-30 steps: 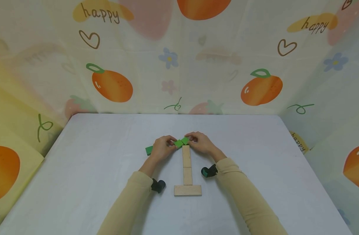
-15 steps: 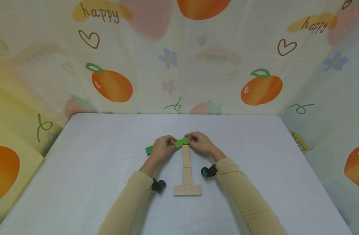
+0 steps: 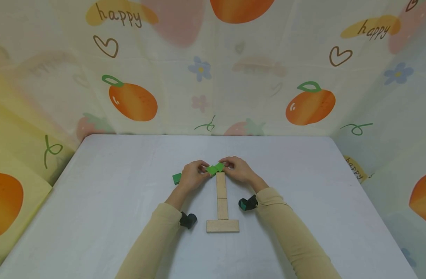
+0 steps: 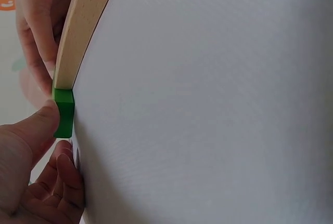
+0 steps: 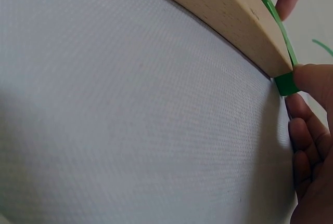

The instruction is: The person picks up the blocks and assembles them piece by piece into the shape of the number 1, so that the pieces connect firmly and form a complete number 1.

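Two bright green blocks lie tilted and touching at the far end of a line of wooden blocks in the head view. My left hand (image 3: 193, 175) pinches the left green block (image 3: 211, 170), its thumb on the near side. The right green block (image 3: 219, 166) is pinched between the thumb and fingers of my right hand (image 3: 240, 169). In the left wrist view the thumb presses a green block (image 4: 64, 114) at the end of a wooden block (image 4: 75, 42). The right wrist view shows the thumb against a green corner (image 5: 285, 84) beside the wood.
Two upright-lying wooden blocks (image 3: 221, 186) run toward me and meet a crosswise wooden block (image 3: 222, 226). A darker green block (image 3: 177, 178) lies left of my left hand, partly hidden by it. White cloth (image 3: 303, 174) covers the table; a fruit-print curtain hangs behind.
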The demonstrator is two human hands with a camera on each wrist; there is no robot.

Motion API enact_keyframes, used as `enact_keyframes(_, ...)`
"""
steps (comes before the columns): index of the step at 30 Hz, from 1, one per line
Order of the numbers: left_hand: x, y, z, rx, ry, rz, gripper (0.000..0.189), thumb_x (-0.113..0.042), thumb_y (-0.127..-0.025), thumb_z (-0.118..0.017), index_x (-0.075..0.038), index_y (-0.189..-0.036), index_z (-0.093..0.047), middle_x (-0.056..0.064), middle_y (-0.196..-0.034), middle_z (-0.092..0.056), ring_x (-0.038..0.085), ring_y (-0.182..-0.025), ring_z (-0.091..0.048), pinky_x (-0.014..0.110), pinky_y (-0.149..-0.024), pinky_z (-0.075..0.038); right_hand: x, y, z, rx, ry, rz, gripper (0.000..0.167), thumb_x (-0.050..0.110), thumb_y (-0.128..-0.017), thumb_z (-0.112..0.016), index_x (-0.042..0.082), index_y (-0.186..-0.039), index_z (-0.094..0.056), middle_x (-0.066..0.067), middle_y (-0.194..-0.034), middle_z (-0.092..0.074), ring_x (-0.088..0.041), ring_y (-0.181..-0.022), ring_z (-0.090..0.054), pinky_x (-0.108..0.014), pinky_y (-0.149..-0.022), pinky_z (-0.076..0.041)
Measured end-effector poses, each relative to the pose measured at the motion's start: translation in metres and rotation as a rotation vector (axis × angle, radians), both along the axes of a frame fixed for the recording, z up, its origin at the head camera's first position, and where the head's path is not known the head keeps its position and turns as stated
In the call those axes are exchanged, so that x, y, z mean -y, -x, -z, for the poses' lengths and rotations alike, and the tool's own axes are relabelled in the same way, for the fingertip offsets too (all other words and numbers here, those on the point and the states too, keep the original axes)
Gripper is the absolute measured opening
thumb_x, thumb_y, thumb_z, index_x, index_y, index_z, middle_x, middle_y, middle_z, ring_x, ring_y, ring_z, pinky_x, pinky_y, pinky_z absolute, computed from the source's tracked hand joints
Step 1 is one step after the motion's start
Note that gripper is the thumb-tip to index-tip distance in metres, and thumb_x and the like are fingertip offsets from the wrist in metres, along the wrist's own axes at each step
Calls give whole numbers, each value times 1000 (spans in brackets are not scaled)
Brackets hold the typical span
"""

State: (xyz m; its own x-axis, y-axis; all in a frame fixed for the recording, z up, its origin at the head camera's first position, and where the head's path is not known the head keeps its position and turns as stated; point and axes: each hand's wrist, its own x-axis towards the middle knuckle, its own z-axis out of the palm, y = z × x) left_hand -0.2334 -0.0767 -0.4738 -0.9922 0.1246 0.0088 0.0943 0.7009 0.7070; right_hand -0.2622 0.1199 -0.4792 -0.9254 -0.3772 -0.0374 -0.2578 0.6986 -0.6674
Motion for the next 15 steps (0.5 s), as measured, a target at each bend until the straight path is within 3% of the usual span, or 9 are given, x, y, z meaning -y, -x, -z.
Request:
enact_keyframes(8,0,-2,-4,33,13,-3,32,-17,-76,-74,-9,-105,-64,5,-90,-62,18,-80,-55,31,-70,-44,0,-1,-1,-3,-1,-5,31,18,-89,-58,13,-119,-61,-3,-95,-59,-17,-87,-50,-33,-79,-41)
enact_keyframes(15,8,-5,-12,-4,14,-4,34,-18,-76,-75,-7,-107,-64,7,-102,-62,20,-85,-61,33,-71,-49,0,-1,0,5,-8,6,31,18,-88,-58,15,-119,-61,-3,-96,-58,-16,-86,-49,-32,-79,-40)
